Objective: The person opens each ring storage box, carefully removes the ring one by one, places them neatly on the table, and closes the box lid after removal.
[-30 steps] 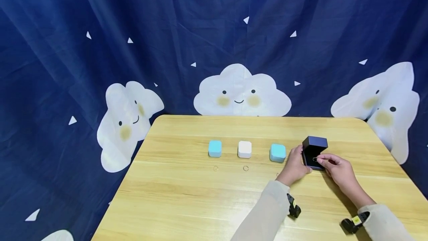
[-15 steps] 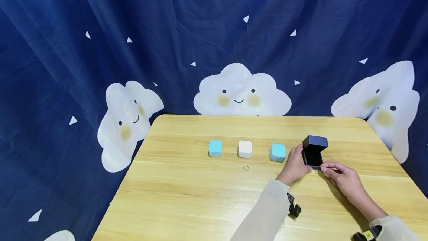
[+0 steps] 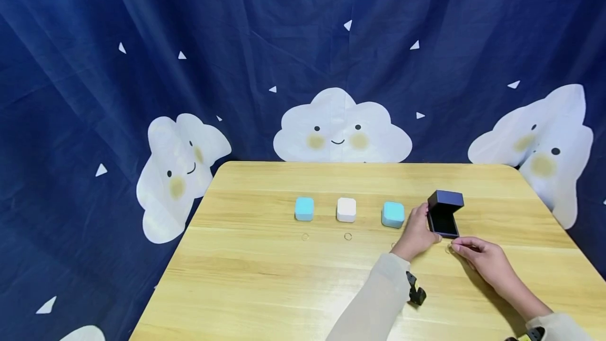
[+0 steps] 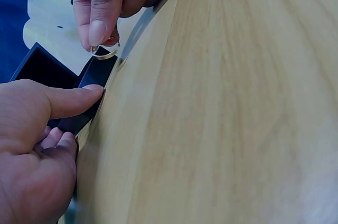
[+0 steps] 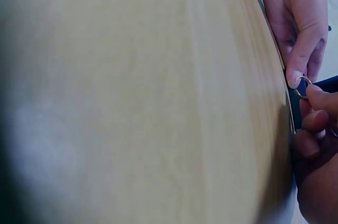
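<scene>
My left hand (image 3: 417, 233) grips a dark navy ring box (image 3: 446, 199) by its left side, with the thumb at the front edge. The lid stands up and the black inside shows no ring. Just in front of the box, my right hand (image 3: 488, 261) pinches a thin gold ring (image 3: 447, 249) between thumb and fingertips. In the left wrist view the ring (image 4: 107, 56) hangs below the right fingertips, close to the box's front edge. The right wrist view has the ring (image 5: 297, 93) overlapping the box, near the left thumb.
Left of the box stand a blue box (image 3: 393, 214), a white box (image 3: 346, 210) and another blue box (image 3: 304, 209), all closed. Thin rings lie before the white box (image 3: 347, 237) and the far-left box (image 3: 305, 237); a third is partly hidden by the left wrist.
My right hand has drawn the ring out from inside the box, toward the front and over its edge. The left hand stays on the box.
</scene>
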The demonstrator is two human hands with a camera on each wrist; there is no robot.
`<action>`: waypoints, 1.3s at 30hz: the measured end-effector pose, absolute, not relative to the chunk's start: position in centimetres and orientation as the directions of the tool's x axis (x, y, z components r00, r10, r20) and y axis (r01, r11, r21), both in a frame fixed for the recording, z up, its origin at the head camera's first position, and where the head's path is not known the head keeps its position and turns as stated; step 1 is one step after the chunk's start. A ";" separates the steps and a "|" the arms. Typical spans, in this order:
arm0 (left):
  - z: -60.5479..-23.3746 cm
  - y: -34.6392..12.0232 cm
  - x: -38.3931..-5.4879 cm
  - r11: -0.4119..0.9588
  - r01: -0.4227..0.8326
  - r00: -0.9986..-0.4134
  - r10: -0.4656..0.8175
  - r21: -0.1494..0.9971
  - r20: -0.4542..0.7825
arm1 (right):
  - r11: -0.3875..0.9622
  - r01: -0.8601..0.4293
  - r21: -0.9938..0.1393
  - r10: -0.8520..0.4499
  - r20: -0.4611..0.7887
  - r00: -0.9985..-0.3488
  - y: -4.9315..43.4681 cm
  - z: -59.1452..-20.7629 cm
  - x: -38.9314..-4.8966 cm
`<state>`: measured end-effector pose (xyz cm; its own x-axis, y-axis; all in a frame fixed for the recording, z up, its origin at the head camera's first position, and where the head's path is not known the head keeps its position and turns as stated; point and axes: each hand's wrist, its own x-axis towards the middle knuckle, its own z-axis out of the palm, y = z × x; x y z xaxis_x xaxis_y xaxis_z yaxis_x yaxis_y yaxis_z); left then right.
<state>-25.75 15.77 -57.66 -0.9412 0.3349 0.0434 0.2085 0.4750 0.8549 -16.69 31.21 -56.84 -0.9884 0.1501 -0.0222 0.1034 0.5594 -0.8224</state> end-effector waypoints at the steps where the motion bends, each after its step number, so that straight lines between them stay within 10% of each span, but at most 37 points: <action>1: -57.6 15.8 -25.8 0.476 0.210 -0.941 0.335 0.854 0.044 | 0.567 0.099 -0.817 0.147 -0.018 -0.989 31.2 -56.8 -16.7; 29: -57.7 16.0 -25.9 0.490 0.215 -0.942 0.332 0.845 0.047 | 0.774 -0.109 -0.624 0.043 0.223 -0.974 30.7 -57.0 -16.5; 39: -57.8 16.0 -25.8 0.506 0.229 -0.942 0.329 0.832 0.059 | 0.745 -0.040 -0.665 0.057 0.124 -0.991 31.0 -56.5 -16.7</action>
<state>-25.82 15.95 -57.83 -0.9425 0.3290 0.0593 0.2289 0.5057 0.8318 -16.66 31.01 -56.46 -0.9906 0.0571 0.1241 -0.0404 0.7453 -0.6655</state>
